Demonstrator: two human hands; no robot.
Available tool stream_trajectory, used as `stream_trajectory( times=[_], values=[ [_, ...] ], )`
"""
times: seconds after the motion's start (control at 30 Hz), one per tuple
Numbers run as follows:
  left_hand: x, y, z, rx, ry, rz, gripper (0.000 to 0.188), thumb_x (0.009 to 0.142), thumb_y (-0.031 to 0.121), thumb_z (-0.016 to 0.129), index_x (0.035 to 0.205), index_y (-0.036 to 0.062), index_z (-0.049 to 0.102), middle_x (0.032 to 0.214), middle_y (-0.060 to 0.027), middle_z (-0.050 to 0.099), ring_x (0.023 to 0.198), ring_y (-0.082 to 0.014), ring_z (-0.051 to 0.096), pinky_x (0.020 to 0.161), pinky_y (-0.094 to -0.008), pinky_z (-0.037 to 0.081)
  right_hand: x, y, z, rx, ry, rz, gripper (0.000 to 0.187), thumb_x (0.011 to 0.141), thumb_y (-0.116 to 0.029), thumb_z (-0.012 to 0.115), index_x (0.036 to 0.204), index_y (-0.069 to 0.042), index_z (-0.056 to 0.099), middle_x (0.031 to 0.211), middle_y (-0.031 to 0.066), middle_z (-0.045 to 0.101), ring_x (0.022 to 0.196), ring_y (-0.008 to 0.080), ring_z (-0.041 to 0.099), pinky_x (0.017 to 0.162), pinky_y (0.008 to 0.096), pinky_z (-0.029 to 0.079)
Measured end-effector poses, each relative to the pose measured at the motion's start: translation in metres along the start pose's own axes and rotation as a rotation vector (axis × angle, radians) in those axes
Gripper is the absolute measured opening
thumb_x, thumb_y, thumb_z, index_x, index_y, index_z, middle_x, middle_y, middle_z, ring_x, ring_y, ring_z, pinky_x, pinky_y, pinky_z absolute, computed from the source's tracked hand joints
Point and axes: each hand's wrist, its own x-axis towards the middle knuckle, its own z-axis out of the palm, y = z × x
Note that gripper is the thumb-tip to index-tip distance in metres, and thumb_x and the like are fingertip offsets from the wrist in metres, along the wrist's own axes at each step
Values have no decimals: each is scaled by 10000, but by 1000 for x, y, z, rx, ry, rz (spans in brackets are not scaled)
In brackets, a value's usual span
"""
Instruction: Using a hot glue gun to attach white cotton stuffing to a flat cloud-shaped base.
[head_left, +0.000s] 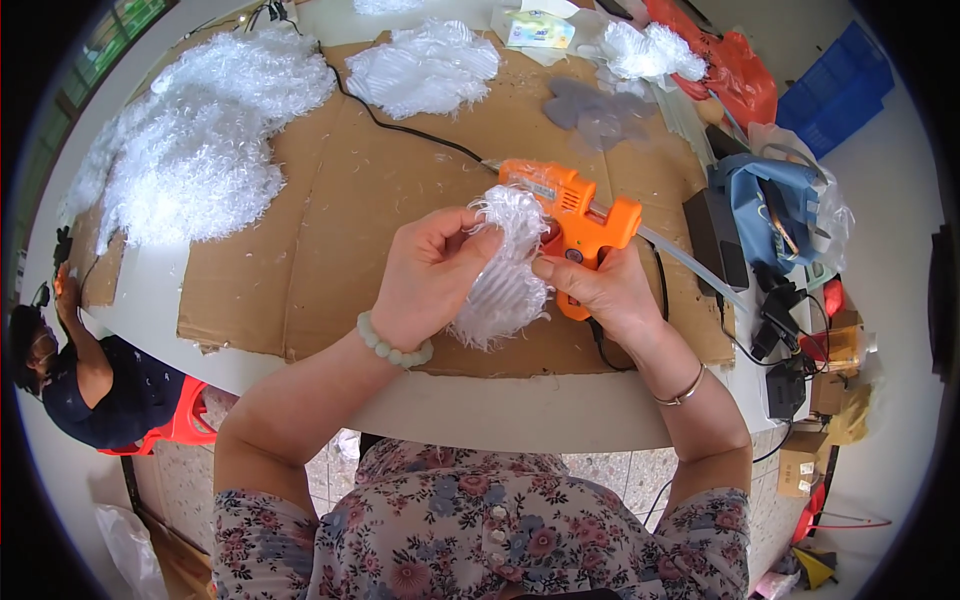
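My left hand [435,265] pinches a piece of white fringed fabric [507,285] between thumb and fingers, its shaggy strands curling over the top edge. Wrapped round the handle of an orange hot glue gun [568,195] is my right hand [610,290], its thumb against the fabric's right side. The gun's nozzle end points up and left behind the fabric, where the tip is partly hidden. A clear glue stick [690,262] juts from the gun's back toward the lower right.
Cardboard [330,230] covers much of the white table [480,410]. A big heap of white fringe [200,130] lies far left, a smaller pile [425,65] at the back. On the right are a blue bag [765,205] and black cords. Another person [100,375] sits at left.
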Motion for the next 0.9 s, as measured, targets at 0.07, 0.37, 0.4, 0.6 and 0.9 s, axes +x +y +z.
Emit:
stream_trajectory(
  times=[0.07, 0.37, 0.4, 0.6, 0.9],
  values=[
    [-1, 2, 2, 15, -6, 9, 124, 867, 71, 608, 939, -29, 609, 734, 28, 575, 664, -8, 480, 554, -187, 402, 1, 3, -3, 6, 6, -8, 316, 784, -41, 699, 1061, -22, 550, 903, 12, 607, 795, 72, 566, 691, 236, 477],
    [-6, 3, 7, 120, -62, 57, 101, 858, 44, 602, 924, -33, 606, 742, 8, 601, 682, -21, 515, 583, -194, 433, 0, 6, 4, -10, 62, -47, 311, 806, -89, 698, 1065, -7, 547, 902, 18, 603, 777, 71, 558, 672, 233, 471],
    [-4, 2, 6, 117, -54, 57, 100, 858, 40, 600, 925, -34, 607, 745, 5, 605, 679, -21, 516, 581, -197, 435, 1, 7, 3, -30, 49, -77, 315, 805, -91, 701, 1065, -6, 546, 901, 17, 602, 778, 72, 559, 672, 231, 471],
    [-3, 0, 9, 23, 8, 83, 128, 864, 64, 608, 938, -40, 599, 723, 18, 593, 661, -19, 507, 564, -196, 428, 4, 8, -2, 63, 91, -7, 334, 791, -65, 711, 1075, -7, 544, 901, 13, 603, 783, 75, 566, 691, 223, 476],
    [4, 8, 6, -290, 153, 81, 152, 920, 98, 541, 1021, -15, 558, 861, -3, 596, 738, -32, 517, 640, -195, 442, 1, 18, 5, -27, 82, -20, 404, 755, -53, 741, 1102, -15, 539, 934, 8, 595, 804, 70, 564, 707, 220, 478]
  ],
)
